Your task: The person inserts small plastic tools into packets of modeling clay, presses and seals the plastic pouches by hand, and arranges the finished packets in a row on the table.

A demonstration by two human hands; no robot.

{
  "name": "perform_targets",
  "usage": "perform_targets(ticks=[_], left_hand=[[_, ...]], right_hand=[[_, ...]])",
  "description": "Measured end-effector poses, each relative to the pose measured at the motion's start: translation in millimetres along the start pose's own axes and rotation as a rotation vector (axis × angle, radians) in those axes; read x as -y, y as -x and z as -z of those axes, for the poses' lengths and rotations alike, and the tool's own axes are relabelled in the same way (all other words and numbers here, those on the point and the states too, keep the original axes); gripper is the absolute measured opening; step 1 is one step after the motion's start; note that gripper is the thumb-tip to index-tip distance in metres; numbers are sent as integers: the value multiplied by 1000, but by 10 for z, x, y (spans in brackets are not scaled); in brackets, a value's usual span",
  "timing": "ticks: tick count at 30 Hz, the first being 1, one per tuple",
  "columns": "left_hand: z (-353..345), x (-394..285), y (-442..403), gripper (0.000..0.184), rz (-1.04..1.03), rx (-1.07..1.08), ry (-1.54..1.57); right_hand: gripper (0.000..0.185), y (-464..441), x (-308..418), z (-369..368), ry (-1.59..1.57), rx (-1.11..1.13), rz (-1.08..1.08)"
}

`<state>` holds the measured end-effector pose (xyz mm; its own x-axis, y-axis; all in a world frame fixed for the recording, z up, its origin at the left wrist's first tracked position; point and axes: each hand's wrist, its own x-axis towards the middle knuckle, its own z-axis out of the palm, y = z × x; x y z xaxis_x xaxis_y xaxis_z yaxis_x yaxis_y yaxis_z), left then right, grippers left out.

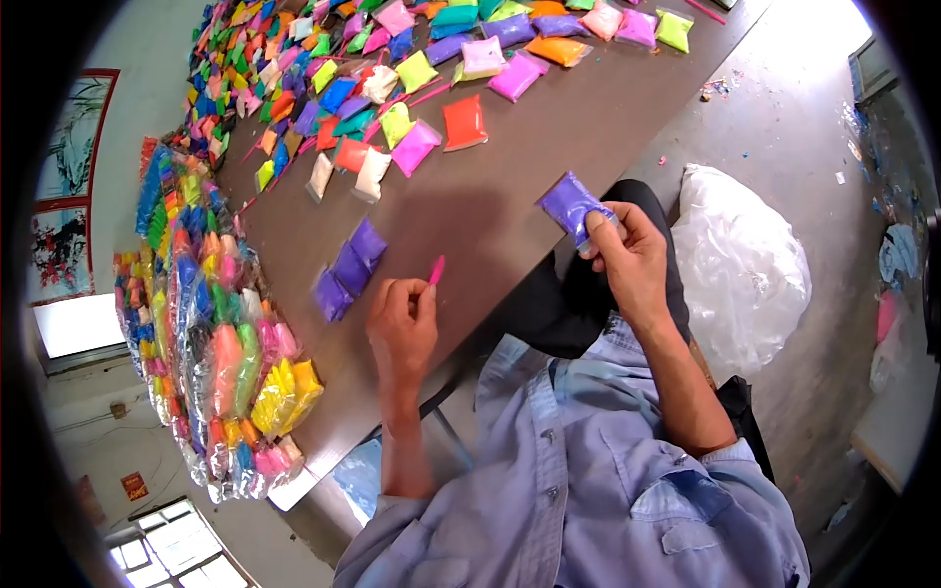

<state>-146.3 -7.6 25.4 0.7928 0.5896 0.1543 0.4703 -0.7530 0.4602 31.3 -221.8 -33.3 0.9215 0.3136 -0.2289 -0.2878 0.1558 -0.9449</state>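
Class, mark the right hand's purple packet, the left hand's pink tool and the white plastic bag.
Purple packet (570, 203): head view, uncovered middle.
Pink tool (437, 269): head view, exposed end.
White plastic bag (740, 265): head view, middle.

On our flat brown worktop (569, 118), a row of purple plastic packets (350, 269) lies left of our left hand (402, 318), which holds a slim pink stick (437, 269). Behind the row spread small multicoloured plastic packets (338, 95); along the left edge sit multicoloured clear-plastic bundles (227, 358). Our right hand (632, 257) holds a single purple plastic packet (569, 201); right of it, on the grey floor (823, 412), lies a white plastic bag (740, 260).
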Motion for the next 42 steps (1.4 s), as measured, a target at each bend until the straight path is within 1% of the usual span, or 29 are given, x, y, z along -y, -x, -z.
perform_targets(ticks=[2, 4, 5, 7, 8, 10, 11, 13, 14, 16, 17, 21, 23, 24, 26, 27, 29, 30, 32, 33, 35, 36, 38, 42], left_hand=[[17, 48, 13, 10, -23, 15, -7], [-12, 49, 5, 9, -108, -17, -56], [-32, 20, 0, 9, -112, -13, -54], [-46, -123, -9, 10, -31, 19, 63], [-64, -226, -20, 10, -34, 22, 66], [-121, -506, -50, 15, -25, 134, 167], [-199, -635, -78, 15, -27, 135, 168], [-395, -861, -170, 18, -189, 117, 249], [-473, -914, -224, 18, -194, 121, 252], [-612, -1002, -326, 18, -402, 74, 226], [-648, -1053, -350, 8, -375, 63, 241], [-718, -999, -529, 5, -386, 51, 220], [-690, -992, -636, 5, -548, -28, 123], [-709, -909, -705, 5, -551, -28, 120], [-781, -700, -805, 7, -396, -39, 110], [-756, -748, -814, 7, -400, -41, 110], [-614, -886, -755, 8, -320, -17, 124], [-568, -946, -709, 8, -319, -15, 121], [-540, -1060, -594, 9, -407, 23, 105], [-574, -1057, -541, 9, -407, 23, 106], [-682, -998, -466, 9, -503, 15, 113], [-707, -969, -469, 9, -502, 17, 115], [-739, -902, -514, 10, -517, -54, 23], [-749, -806, -634, 12, -531, -72, -10]], right_hand=[[26, 6, 23, -22, -20, 0, -19], [25, 6, 29, -16, -26, 9, -22], [25, 7, 29, -18, -26, 3, -22], [24, 26, 37, -38, -34, 0, -49], [24, 30, 37, -41, -32, -5, -48], [22, 44, 24, -57, -51, 30, -67], [22, 47, 13, -62, -49, 28, -68], [22, 53, 29, -86, -46, 25, -75], [22, 55, 38, -85, -44, 22, -81], [21, 51, 27, -60, -36, 29, -83], [20, 49, 5, -59, -39, 38, -77], [20, 42, 28, -72, -68, 40, -92], [20, 36, 34, -75, -77, 39, -104], [20, 37, 33, -69, -75, 45, -103], [21, 45, 35, -63, -76, 50, -100], [21, 38, 36, -62, -84, 48, -100], [21, 60, 29, -67, -94, 44, -112], [22, 60, 38, -71, -97, 37, -114], [22, 56, 40, -82, -100, 30, -115], [22, 56, 30, -88, -114, 26, -117], [23, 46, 27, -78, -126, 20, -118], [23, 49, 31, -73, -106, 23, -123], [23, 56, 38, -74, -86, 28, -128], [24, 39, 79, -97, -95, 18, -128]])
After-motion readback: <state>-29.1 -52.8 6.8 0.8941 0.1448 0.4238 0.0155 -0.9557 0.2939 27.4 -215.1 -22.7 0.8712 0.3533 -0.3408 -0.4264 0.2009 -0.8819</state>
